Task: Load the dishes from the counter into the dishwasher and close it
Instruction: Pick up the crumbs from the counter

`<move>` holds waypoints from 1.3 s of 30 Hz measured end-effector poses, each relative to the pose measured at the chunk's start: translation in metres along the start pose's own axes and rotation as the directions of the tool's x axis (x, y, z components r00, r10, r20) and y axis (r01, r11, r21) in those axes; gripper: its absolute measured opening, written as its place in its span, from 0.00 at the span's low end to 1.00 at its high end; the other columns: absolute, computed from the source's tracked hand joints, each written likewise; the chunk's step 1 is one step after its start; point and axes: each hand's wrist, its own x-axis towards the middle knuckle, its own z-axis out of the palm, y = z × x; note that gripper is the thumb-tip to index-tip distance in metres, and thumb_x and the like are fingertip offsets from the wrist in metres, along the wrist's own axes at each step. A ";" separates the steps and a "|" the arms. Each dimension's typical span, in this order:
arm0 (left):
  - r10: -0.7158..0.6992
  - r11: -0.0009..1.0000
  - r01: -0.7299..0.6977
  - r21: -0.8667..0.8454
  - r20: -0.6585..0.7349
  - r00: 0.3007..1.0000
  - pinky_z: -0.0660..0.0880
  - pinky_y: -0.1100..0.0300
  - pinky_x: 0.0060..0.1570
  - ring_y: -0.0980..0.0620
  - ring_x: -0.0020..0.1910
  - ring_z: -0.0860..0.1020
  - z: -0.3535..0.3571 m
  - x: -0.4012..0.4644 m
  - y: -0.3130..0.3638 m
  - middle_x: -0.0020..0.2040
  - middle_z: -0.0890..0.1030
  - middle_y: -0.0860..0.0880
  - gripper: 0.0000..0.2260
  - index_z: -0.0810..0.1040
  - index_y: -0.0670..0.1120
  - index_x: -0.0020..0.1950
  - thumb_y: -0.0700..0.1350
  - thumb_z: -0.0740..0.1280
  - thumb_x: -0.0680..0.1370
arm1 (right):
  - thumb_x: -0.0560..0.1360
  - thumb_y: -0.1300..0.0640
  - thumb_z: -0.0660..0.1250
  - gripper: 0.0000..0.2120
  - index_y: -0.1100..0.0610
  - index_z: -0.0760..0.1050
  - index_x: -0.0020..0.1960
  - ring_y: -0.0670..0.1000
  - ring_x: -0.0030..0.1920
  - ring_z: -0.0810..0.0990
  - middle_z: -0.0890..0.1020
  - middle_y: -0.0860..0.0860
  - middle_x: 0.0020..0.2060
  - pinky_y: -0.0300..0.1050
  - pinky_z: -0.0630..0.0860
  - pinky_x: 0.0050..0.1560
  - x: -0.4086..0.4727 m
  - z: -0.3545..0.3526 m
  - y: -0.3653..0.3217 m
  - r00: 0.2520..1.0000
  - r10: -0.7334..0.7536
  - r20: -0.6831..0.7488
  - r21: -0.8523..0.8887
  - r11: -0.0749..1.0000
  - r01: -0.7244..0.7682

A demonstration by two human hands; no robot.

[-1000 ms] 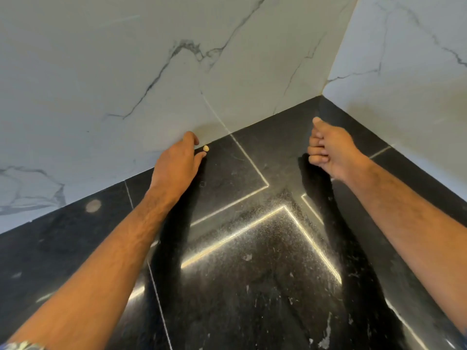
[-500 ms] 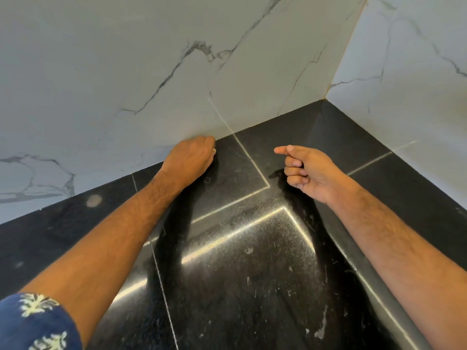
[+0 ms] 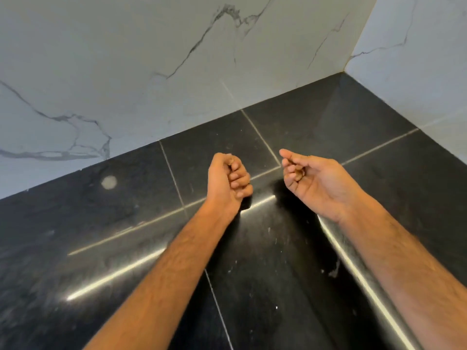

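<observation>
At centre frame, the left hand (image 3: pixel 227 179) curls its fingers around a small pale bit; the right hand (image 3: pixel 313 180) pinches something small. Dark desk (image 3: pixel 126 236) spreads below.

- The counter (image 3: pixel 328 127) is glossy black stone laid in large slabs, with thin pale seams crossing it.
- It lies flat and runs back into a corner, meeting white veined marble walls on two sides.
- Pale specks and smears dot its near part; a round dull spot (image 3: pixel 109 182) sits at the left.
</observation>
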 end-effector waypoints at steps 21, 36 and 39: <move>0.111 0.990 -0.124 -0.068 -0.175 0.978 0.58 0.66 0.19 0.59 0.21 0.60 -0.088 -0.276 -0.052 0.27 0.65 0.53 0.10 0.74 0.44 0.51 0.45 0.55 0.86 | 0.79 0.67 0.61 0.10 0.68 0.79 0.54 0.52 0.44 0.85 0.84 0.60 0.44 0.40 0.82 0.42 -0.211 0.050 0.204 0.995 0.098 -0.002 0.001 0.995 -0.098; 0.084 0.996 -0.085 0.008 -0.253 0.964 0.53 0.63 0.21 0.56 0.21 0.57 -0.226 -0.506 -0.062 0.26 0.60 0.52 0.17 0.72 0.47 0.37 0.51 0.59 0.84 | 0.82 0.60 0.61 0.12 0.66 0.79 0.53 0.46 0.30 0.76 0.80 0.56 0.36 0.36 0.75 0.28 -0.349 0.117 0.373 0.948 0.315 0.044 -0.277 0.916 -0.291; 0.087 0.996 -0.081 0.031 -0.291 0.953 0.51 0.62 0.23 0.55 0.21 0.56 -0.264 -0.570 -0.069 0.26 0.60 0.50 0.18 0.71 0.47 0.36 0.51 0.59 0.84 | 0.82 0.59 0.61 0.12 0.64 0.81 0.50 0.46 0.30 0.77 0.81 0.54 0.35 0.36 0.76 0.29 -0.381 0.125 0.427 0.951 0.308 -0.015 -0.382 0.878 -0.290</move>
